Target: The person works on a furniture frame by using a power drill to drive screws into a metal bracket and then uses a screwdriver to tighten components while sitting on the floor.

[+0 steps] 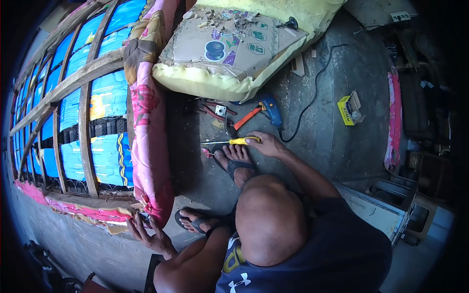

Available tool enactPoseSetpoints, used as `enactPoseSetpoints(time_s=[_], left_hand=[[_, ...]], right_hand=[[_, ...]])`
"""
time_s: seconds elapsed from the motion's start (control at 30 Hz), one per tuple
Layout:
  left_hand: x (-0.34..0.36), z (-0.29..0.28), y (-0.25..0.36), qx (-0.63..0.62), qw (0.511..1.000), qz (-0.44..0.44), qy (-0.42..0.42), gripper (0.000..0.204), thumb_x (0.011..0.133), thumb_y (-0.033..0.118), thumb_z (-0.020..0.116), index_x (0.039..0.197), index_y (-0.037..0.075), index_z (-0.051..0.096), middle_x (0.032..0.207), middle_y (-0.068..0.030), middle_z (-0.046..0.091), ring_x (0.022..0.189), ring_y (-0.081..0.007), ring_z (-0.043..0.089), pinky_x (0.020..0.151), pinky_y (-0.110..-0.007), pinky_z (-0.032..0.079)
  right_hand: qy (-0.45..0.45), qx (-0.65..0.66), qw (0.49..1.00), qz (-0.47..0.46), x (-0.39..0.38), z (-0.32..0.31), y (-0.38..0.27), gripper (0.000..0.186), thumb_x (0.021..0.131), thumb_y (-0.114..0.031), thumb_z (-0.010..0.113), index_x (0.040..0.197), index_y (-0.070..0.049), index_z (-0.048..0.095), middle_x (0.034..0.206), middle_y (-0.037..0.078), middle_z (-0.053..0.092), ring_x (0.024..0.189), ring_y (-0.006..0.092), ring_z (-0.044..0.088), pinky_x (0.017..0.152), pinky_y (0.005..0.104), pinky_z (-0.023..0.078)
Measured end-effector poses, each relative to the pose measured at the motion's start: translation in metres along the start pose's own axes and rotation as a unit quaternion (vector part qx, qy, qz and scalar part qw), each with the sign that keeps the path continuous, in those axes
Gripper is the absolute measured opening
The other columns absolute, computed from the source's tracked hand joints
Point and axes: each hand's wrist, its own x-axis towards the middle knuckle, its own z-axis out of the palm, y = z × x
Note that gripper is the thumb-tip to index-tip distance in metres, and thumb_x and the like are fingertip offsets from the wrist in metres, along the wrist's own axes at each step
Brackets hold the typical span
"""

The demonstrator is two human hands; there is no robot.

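Holding: one screwdriver, yellow handle, the right hand's fingers closed round the grip; shaft pointing left, just beyond the toes of a sandalled foot. Left hand: fingers slightly spread, touching the lower corner of a wooden frame edged in pink cloth; whether they grip anything, cannot tell. Blue fabric shows between the frame's slats. Beside the frame, upper middle: one yellow foam pad carrying a cardboard sheet with scraps on top. On the grey floor, beyond the screwdriver: one hammer, orange handle; red-handled pliers; one blue power tool with black cord. Farther right: one open yellow box, then a pink strip.
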Motion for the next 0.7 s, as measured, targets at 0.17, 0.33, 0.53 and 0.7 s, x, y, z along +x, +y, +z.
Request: enactPoseSetpoints(time_s=[0.17, 0.33, 0.53, 0.7], left_hand=[[-0.010, -0.008, -0.012, -0.019, 0.999, 0.003, -0.034, 0.047, 0.103, 0.027, 0.068, 0.146, 0.010, 0.062, 0.161, -0.0222, 0.044, 0.148, -0.0394, 0.043, 0.117, -0.051, 0.038], [-0.011, -0.002, -0.028, -0.035, 0.998, 0.031, -0.030, 0.047, 0.103, 0.026, 0.067, 0.147, 0.010, 0.062, 0.160, -0.0225, 0.045, 0.147, -0.0397, 0.044, 0.116, -0.051, 0.040], [-0.010, -0.003, -0.007, -0.035, 0.998, -0.010, -0.044, 0.047, 0.103, 0.024, 0.066, 0.148, 0.010, 0.060, 0.160, -0.0238, 0.044, 0.149, -0.0412, 0.042, 0.119, -0.054, 0.035], [-0.004, -0.014, 0.002, -0.035, 0.997, -0.015, -0.063, 0.050, 0.102, 0.025, 0.066, 0.151, 0.013, 0.058, 0.161, -0.0238, 0.043, 0.150, -0.0433, 0.039, 0.120, -0.053, 0.034]], right_hand=[[0.271, -0.028, 0.961, 0.052, -0.018, -0.099, -0.006, 0.039, 0.097, -0.026, 0.070, 0.131, -0.007, 0.068, 0.114, 0.017, 0.070, 0.105, 0.0327, 0.070, 0.093, 0.0435, 0.053], [0.544, -0.268, 0.749, 0.267, -0.054, -0.226, 0.081, 0.040, 0.088, -0.024, 0.077, 0.123, -0.009, 0.067, 0.119, 0.015, 0.067, 0.124, 0.0392, 0.058, 0.104, 0.0549, 0.045], [0.415, -0.321, 0.778, 0.345, -0.083, -0.245, 0.182, 0.033, 0.092, -0.021, 0.070, 0.125, -0.015, 0.068, 0.112, 0.011, 0.074, 0.108, 0.0366, 0.068, 0.105, 0.0584, 0.044], [0.428, -0.381, 0.816, 0.072, -0.076, -0.171, 0.078, 0.022, 0.092, -0.010, 0.066, 0.113, -0.012, 0.069, 0.098, 0.010, 0.070, 0.098, 0.0325, 0.067, 0.094, 0.0513, 0.045]])
